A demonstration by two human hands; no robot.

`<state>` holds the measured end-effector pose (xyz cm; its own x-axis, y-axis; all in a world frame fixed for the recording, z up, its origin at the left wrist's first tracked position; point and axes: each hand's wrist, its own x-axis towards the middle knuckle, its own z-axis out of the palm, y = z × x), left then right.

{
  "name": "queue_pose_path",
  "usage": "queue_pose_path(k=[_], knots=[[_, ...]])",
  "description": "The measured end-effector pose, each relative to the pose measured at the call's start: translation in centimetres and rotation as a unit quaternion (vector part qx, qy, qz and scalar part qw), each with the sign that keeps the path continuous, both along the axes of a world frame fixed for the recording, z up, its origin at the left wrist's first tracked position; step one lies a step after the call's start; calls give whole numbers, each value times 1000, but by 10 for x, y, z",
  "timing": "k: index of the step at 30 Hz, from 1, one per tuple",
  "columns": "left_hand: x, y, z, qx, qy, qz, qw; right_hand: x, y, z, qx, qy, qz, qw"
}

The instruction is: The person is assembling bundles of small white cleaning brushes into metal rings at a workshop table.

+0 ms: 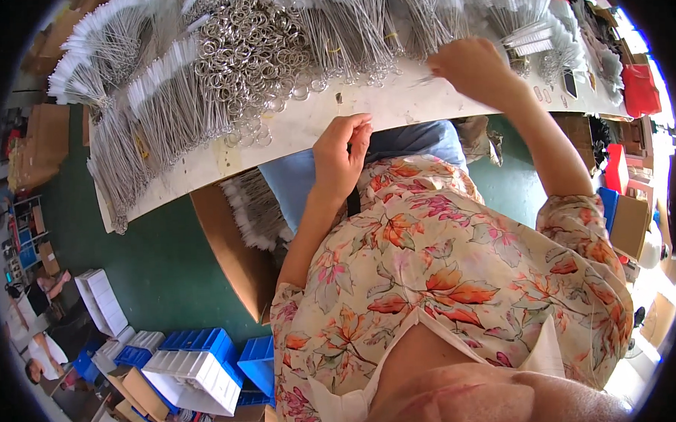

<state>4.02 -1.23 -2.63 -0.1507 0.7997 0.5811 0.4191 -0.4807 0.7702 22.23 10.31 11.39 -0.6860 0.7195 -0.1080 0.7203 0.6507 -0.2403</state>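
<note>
Your curled right hand (473,68) seems at the picking step, with wire brushes (424,22) just beyond it and your curled left hand (340,155) nearer you; whether either grips anything I cannot tell, and a light single-stem pinch seems called for.

Bright, diffuse light, with glare washing out the right rim. Rings (252,54) glint; the counter (397,101) bows under fisheye distortion. Corners fall black. Far-left background detail is soft, possibly out of focus.
</note>
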Motion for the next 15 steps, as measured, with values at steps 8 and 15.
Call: queue_pose_path(k=[8,15], knots=[[-4,-18,13,-9,27,6,1000,-31,-37,-63,-228,174,116,951],[-34,-24,48,51,159,-20,986,-36,-43,-46,-641,223,4,734]])
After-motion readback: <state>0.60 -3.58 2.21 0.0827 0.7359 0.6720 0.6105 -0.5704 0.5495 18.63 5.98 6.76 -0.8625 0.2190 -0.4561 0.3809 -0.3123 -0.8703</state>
